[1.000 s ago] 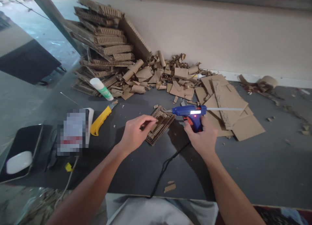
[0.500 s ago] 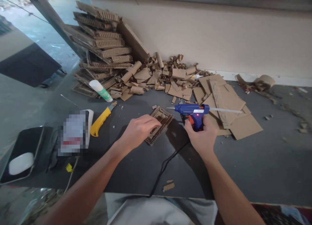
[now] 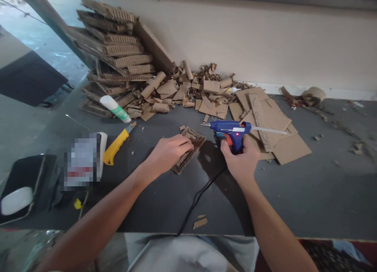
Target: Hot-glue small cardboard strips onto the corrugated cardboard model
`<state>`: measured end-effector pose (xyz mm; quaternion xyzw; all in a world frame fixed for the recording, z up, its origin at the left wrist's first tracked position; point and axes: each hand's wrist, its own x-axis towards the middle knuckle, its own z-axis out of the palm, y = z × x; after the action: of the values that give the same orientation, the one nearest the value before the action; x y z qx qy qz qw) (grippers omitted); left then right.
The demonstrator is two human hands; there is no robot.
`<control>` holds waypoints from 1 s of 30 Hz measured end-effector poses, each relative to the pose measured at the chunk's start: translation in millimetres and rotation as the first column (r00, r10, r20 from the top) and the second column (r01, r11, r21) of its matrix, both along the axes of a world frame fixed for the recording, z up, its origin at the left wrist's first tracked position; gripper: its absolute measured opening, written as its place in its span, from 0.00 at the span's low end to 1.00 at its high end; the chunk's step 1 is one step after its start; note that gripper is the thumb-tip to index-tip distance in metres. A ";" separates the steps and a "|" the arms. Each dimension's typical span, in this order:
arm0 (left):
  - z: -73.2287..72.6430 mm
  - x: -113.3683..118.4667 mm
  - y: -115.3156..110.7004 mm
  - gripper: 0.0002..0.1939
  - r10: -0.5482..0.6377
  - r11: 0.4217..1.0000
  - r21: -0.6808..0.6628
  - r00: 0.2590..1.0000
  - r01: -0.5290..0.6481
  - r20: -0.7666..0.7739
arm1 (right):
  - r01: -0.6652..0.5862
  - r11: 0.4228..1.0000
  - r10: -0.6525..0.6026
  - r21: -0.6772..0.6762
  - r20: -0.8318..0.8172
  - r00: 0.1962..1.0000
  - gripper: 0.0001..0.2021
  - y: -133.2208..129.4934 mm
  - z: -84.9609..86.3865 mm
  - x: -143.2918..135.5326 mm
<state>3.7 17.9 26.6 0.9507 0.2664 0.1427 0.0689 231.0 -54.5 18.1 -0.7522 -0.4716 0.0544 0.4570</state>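
Note:
My right hand point(image 3: 242, 158) is wrapped round the handle of a blue hot glue gun point(image 3: 231, 127), held above the table with its nozzle pointing left. A clear glue stick point(image 3: 269, 130) sticks out of its back, and a small red light glows on its body. Left of the nozzle lies a small rectangular corrugated cardboard piece point(image 3: 198, 137) with raised ridged edges. My left hand point(image 3: 171, 152) bends over it, fingers together and pressed into its middle, and covers its left part. The fingertips are partly hidden. The gun's black cord point(image 3: 193, 205) runs to the table's front edge.
Left on the dark table point(image 3: 300, 201) are a yellow cutter point(image 3: 117, 147), a white-and-green glue tube point(image 3: 114, 109), a blurred-out box point(image 3: 82, 160) and a phone point(image 3: 22, 173). Stacked corrugated panels point(image 3: 123, 50), cardboard scraps point(image 3: 179, 89) and flat sheets point(image 3: 279, 122) lie along the wall.
The whole view has shifted slightly, so things sit a little further left. Both hands keep nearly the same places, the right one still holding the glue gun, the left on the cardboard piece.

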 end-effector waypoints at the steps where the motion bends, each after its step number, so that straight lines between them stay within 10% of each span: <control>1: 1.1 0.2 -0.4 0.14 -0.004 1.000 0.007 1.000 0.004 -0.019 | -0.001 1.000 0.001 0.000 0.000 1.000 0.14 -0.2 0.4 -0.2; 19: 20.9 13.8 -4.6 0.13 0.002 0.998 -0.052 0.964 -0.017 -0.266 | -0.009 1.000 0.009 -0.006 -0.006 1.000 0.15 -0.9 0.1 -1.1; 30: 12.4 9.7 2.3 0.13 0.008 0.975 -0.217 0.986 -0.044 -0.164 | -0.003 1.000 0.003 -0.019 -0.007 1.000 0.15 -0.9 1.5 -1.4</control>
<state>13.4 20.2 39.0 0.9422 0.2976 0.0353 0.1500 229.5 -55.5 19.6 -0.7557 -0.4705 0.0623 0.4513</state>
